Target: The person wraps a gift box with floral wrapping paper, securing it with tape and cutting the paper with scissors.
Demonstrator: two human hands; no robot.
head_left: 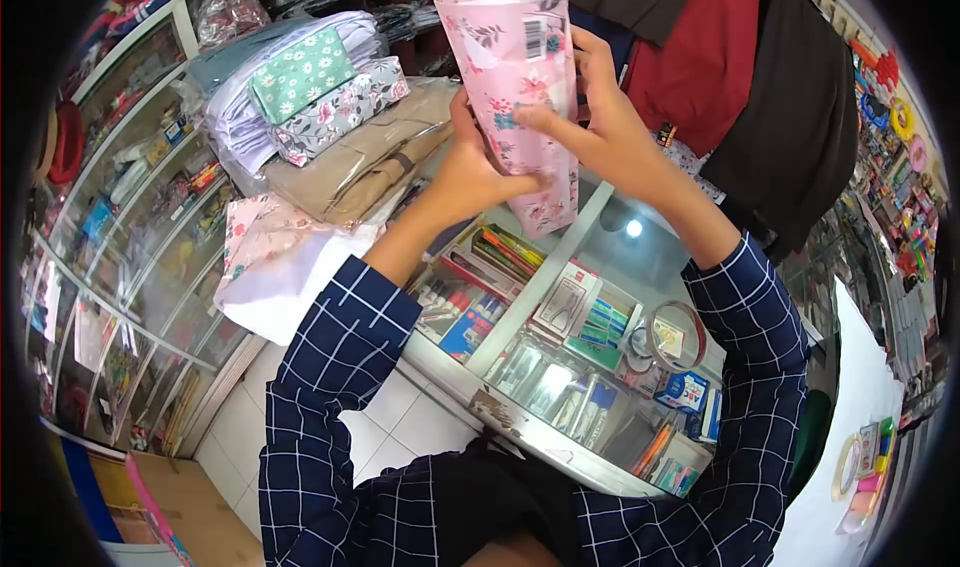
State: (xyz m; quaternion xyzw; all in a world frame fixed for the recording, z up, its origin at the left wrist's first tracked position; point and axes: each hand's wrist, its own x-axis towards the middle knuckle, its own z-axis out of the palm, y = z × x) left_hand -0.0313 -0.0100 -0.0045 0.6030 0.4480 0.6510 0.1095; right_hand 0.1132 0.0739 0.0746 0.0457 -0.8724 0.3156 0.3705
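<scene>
Above the glass counter, my two hands hold up a bundle of pink floral wrapping paper (pixel 512 92), with a barcode near its top. It stands roughly upright and its upper end looks loose and folded. My left hand (pixel 478 172) grips it from the lower left, thumb across the front. On the other side, my right hand (pixel 610 127) is wrapped round its right edge, thumb pressed on the front. What lies inside the paper, if anything, is hidden. A roll of clear tape (pixel 677 335) rests on the counter beneath my right forearm.
The glass counter (pixel 480 362) has pens, markers and boxes under its top. To the left stand folded clothes (pixel 235 117), a green daisy-patterned packet (pixel 302 74) and a glass cabinet (pixel 130 227). Dark and red cloths (pixel 700 57) hang over the far right. White paper (pixel 850 397) lies right.
</scene>
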